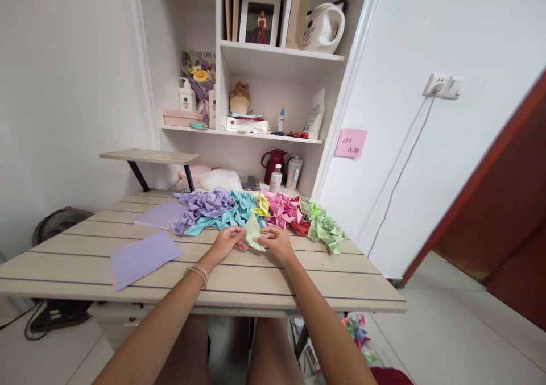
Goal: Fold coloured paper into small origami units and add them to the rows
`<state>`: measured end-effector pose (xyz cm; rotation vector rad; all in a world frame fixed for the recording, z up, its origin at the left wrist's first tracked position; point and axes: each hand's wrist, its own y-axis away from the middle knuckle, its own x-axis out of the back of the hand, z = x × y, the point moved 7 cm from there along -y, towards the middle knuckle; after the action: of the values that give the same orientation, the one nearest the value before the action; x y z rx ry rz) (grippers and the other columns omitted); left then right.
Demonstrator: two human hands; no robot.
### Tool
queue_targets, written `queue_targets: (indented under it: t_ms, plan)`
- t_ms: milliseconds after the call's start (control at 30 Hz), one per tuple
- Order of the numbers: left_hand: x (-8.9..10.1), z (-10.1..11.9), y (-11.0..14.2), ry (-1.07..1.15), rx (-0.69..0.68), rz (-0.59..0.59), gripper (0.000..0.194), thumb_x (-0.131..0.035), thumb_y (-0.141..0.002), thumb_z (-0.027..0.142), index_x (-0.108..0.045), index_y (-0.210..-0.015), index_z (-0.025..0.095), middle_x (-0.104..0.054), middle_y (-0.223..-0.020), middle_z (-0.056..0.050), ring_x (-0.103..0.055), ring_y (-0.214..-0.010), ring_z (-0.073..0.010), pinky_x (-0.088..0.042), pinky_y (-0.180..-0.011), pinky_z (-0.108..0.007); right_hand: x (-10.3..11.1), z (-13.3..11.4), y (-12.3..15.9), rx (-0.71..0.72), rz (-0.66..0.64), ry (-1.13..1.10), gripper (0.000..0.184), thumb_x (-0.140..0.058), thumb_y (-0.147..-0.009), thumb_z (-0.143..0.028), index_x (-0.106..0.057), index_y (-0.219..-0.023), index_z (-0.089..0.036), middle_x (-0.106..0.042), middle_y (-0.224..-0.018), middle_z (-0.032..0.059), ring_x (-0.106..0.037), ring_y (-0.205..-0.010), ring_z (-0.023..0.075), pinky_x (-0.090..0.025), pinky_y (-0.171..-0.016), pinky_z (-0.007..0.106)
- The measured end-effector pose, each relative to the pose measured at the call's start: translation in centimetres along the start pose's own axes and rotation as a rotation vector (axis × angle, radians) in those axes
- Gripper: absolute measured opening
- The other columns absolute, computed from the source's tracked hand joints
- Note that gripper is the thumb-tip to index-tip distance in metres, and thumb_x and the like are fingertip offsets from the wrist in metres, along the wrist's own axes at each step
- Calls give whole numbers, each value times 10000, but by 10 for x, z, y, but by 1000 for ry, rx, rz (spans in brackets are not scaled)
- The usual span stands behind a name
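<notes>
A pale green sheet of folded paper (253, 233) is held up between my two hands, just above the wooden table. My left hand (228, 243) pinches its left side, and bracelets circle that wrist. On the paper's right edge, my right hand (276, 243) grips with thumb and fingers. Behind it lie heaps of folded paper pieces: purple (209, 205), blue (241, 206), yellow (261, 204), pink (282, 208), red (301, 227) and green (323, 226). To the left are a purple paper sheet (145, 258) and a smaller purple stack (161, 215).
The slatted table (341, 285) ends close to my lap. At its back stand a clear bottle (276, 179), a red jug (273, 165) and a tumbler (294, 172). A small raised shelf (149, 156) sits at the left. More colourful folded pieces (356, 329) lie below, at the right.
</notes>
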<state>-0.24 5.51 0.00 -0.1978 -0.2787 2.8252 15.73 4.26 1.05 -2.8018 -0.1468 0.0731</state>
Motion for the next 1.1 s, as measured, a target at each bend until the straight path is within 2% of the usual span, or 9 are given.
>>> queue_targets:
  t_ms: [100, 267, 633, 1100]
  plan:
    - [-1, -3, 1, 32, 27, -18, 251, -671, -677, 356, -621, -782, 133, -682, -602, -46, -643, -550, -157, -489, -554, -247, 0, 2, 0, -17, -5, -31, 335, -787, -468, -349, -647, -689, -139, -618, -520, -3, -538, -470, 127, -430, -491, 254]
    - [-3, -5, 2, 84, 59, -41, 255, -686, -673, 341, -616, -791, 126, -690, -671, -57, -647, -600, -139, -497, -603, -236, -2, 5, -1, -47, -31, -105, 269, -743, -543, -384, -643, -627, -149, -621, -584, -3, -552, -527, 119, -440, -541, 247]
    - [-1, -10, 1, 119, 96, -60, 269, -699, -664, 338, -614, -795, 118, -673, -645, -47, -631, -585, -119, -491, -595, -214, -13, 5, 3, -108, -157, -250, 296, -724, -602, -417, -661, -736, -161, -619, -657, 12, -561, -597, 129, -444, -582, 254]
    - [-2, -12, 1, 108, 112, -81, 284, -703, -657, 350, -613, -788, 114, -664, -639, -45, -627, -582, -127, -489, -598, -230, -16, 7, 2, -97, -207, -283, 272, -725, -617, -401, -677, -757, -172, -630, -678, 10, -561, -619, 123, -437, -592, 241]
